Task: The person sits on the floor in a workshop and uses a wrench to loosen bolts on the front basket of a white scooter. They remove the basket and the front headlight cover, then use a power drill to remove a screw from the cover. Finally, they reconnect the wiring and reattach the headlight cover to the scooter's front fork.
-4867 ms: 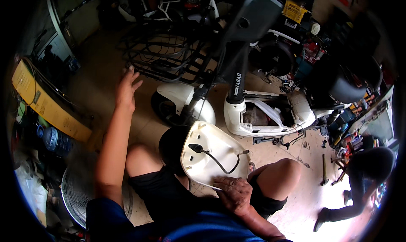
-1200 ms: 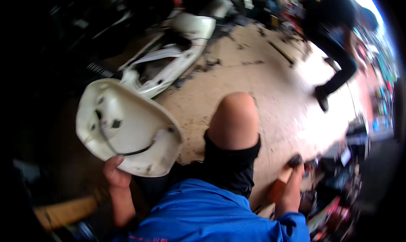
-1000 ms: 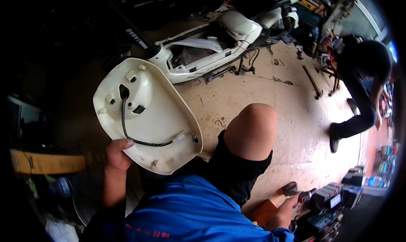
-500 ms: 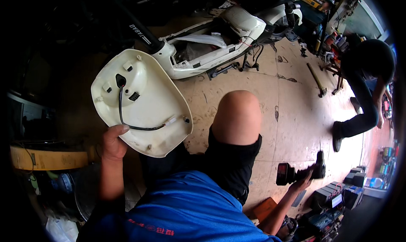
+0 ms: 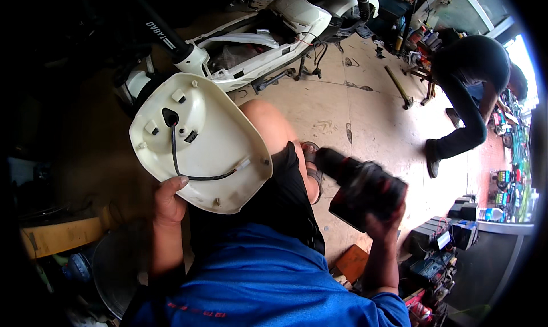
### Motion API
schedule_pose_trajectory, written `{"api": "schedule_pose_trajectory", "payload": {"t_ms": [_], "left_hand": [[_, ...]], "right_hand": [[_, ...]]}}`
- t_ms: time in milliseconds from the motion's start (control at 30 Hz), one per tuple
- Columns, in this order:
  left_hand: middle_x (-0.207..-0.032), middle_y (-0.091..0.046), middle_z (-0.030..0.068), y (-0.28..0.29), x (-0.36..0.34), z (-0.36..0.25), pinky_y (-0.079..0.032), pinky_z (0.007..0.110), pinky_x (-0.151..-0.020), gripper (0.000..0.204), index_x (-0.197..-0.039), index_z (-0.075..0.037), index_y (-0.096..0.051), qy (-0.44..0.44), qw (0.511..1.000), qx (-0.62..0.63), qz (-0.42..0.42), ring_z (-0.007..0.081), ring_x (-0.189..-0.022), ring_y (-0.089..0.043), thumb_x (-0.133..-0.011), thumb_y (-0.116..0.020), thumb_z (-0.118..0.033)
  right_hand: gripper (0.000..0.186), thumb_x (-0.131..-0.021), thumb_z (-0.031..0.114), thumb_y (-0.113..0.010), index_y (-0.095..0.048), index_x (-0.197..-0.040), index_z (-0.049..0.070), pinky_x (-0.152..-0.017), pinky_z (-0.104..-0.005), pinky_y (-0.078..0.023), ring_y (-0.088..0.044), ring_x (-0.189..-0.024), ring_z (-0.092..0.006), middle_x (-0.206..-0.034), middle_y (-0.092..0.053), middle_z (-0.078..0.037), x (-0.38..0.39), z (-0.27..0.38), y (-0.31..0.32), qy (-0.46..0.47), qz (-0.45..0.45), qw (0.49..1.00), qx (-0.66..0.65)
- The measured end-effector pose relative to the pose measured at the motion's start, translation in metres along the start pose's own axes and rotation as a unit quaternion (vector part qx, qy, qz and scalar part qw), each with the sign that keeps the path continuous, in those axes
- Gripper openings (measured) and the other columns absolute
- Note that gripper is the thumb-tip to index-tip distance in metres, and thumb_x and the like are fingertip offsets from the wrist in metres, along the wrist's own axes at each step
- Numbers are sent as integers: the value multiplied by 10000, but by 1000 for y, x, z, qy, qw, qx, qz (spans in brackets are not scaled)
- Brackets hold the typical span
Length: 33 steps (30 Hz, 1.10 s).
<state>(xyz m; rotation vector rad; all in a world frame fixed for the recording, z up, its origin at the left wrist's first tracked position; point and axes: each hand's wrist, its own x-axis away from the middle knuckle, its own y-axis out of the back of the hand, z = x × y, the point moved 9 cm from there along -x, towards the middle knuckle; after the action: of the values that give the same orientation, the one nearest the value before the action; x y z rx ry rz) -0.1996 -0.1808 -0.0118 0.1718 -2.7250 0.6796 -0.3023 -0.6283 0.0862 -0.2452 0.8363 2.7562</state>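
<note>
My left hand (image 5: 171, 201) grips the lower left rim of a cream-white scooter panel (image 5: 228, 133), thumb on its inner face. The hollow inside of the panel faces me, with small mounting posts. A black cable (image 5: 176, 150) comes out of a hole in it and ends in a white connector (image 5: 242, 163) near the lower right rim. On the right, my right hand (image 5: 385, 221) is closed round a dark cordless power drill (image 5: 365, 187), blurred by motion, its front end pointing up and left. The drill is apart from the panel.
A partly stripped white scooter (image 5: 251, 55) lies across the far floor. A hammer (image 5: 398, 87) rests on the tiles (image 5: 377, 133). At the far right another person (image 5: 471, 64) bends over. Batteries (image 5: 428, 233) stand at the lower right, a yellow-brown bench edge (image 5: 63, 235) at the left.
My right hand has swung the drill inward from the far right, toward the panel. The panel sits slightly further right in view, still in my left hand. My knee has shifted left behind the panel.
</note>
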Motion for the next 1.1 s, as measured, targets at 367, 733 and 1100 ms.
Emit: {"api": "schedule_pose_trajectory", "payload": {"t_ms": [367, 733, 1100], "left_hand": [[-1366, -594, 118, 0, -11, 16, -409, 423, -1125, 701, -1446, 11, -474, -11, 1000, -2, 20, 263, -1279, -551, -773, -655, -55], [-1357, -595, 107, -1, -8, 19, -418, 400, -1107, 714, -1457, -3, -460, -31, 998, -57, 20, 238, -1265, -558, -776, -665, -74], [-1345, -598, 89, -23, -3, 7, -421, 373, -1089, 678, -1439, 0, -485, -78, 995, -62, 30, 213, -1246, -562, -793, -673, -89]], "right_hand": [[433, -721, 131, -878, -701, -1109, 61, -727, -350, -576, -735, -815, -299, -915, -730, -131, -6, 42, -42, -45, 102, 993, 39], [461, -696, 69, -900, -709, -1114, 32, -774, -302, -582, -734, -844, -150, -956, -761, -56, -12, 28, -62, -66, 115, 991, -4], [428, -775, 165, -861, -662, -1139, 60, -746, -361, -584, -734, -849, -326, -906, -727, -135, -31, 55, -71, -37, 147, 981, 120]]}}
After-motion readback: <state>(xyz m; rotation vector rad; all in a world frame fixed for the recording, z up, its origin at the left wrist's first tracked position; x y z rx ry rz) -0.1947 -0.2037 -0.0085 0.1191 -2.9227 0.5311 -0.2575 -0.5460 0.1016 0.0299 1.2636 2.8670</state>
